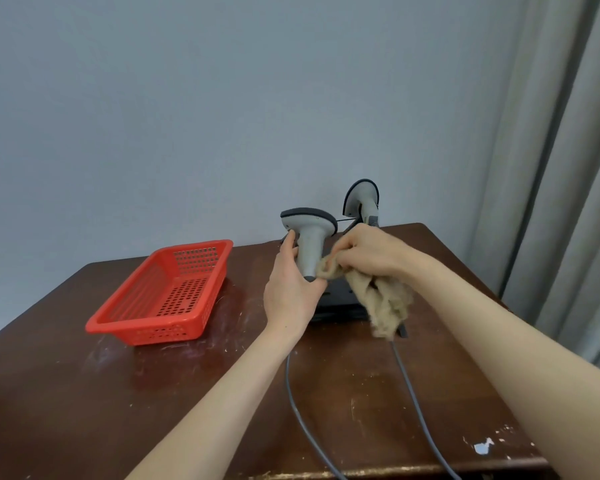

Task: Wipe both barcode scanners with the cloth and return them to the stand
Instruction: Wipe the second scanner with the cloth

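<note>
My left hand (291, 292) grips the handle of a grey barcode scanner (309, 233), holding it upright with its head at the top. My right hand (364, 254) holds a bunched tan cloth (385, 299) and presses it against the lower part of that scanner's handle. The rest of the cloth hangs below my right hand. A second grey scanner (361, 199) stands behind, in the black stand (340, 299), whose base lies on the table under my hands. The stand's upper part is mostly hidden by my right hand.
An orange-red perforated plastic basket (167, 292) sits on the dark wooden table (84, 393) to the left. Two grey cables (298, 403) run from the stand area to the table's front edge. A grey wall is behind, curtains (561, 168) on the right.
</note>
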`<action>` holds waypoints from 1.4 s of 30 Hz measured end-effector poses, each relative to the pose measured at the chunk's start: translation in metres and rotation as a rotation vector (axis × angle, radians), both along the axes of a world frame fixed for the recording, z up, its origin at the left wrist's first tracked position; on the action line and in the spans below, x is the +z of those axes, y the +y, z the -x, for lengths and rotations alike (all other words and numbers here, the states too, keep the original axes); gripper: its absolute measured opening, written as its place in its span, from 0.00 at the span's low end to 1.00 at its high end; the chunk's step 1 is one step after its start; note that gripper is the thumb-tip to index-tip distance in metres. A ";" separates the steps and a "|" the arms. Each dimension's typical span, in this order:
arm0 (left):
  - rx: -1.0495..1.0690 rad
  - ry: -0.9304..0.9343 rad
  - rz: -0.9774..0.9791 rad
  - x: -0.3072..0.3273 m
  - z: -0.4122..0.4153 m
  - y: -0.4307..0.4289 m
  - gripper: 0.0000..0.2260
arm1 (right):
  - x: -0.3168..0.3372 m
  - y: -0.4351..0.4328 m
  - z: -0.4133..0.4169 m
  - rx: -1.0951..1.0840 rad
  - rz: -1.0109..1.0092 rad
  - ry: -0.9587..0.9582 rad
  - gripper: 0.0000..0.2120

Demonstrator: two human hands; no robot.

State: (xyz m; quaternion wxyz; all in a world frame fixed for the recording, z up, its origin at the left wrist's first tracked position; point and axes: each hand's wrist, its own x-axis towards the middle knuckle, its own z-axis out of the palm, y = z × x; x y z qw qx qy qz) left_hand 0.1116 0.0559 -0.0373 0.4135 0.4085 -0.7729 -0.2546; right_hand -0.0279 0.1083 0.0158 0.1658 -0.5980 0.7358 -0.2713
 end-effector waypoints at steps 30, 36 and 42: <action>-0.432 0.405 -0.711 0.004 -0.006 0.001 0.07 | -0.019 0.010 0.020 -0.329 0.401 -0.183 0.08; -0.475 0.327 -0.649 0.000 0.004 0.010 0.11 | -0.016 0.000 0.009 -0.159 0.484 0.290 0.18; -0.444 0.290 -0.610 -0.001 0.014 0.012 0.10 | -0.015 0.005 0.007 0.048 0.331 0.274 0.17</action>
